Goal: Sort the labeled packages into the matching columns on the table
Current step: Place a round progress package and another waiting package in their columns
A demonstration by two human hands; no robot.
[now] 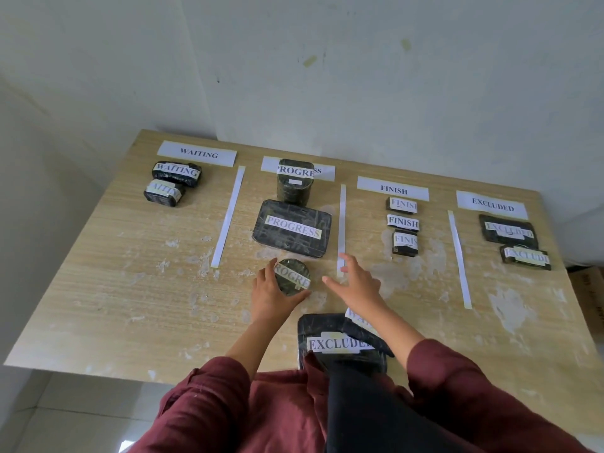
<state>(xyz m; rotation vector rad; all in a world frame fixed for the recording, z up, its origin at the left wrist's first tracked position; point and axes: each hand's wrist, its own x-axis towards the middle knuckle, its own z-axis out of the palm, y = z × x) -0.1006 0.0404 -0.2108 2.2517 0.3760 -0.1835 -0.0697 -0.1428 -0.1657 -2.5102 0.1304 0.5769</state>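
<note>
My left hand curls around a small round black package marked PROGRESS, which rests on the table in the PROGRESS column below a large flat PROGRESS package. My right hand hovers just right of it, fingers spread, holding nothing. At the table's near edge lies a flat EXCLUDED package with a WAITING package partly hidden under my right forearm.
White header labels read WAITING, PROGRESS, FINISH, EXCLUDED, split by white paper strips. Two packages sit under WAITING, an upright can under PROGRESS, three under FINISH, two under EXCLUDED. A wall stands behind the wooden table.
</note>
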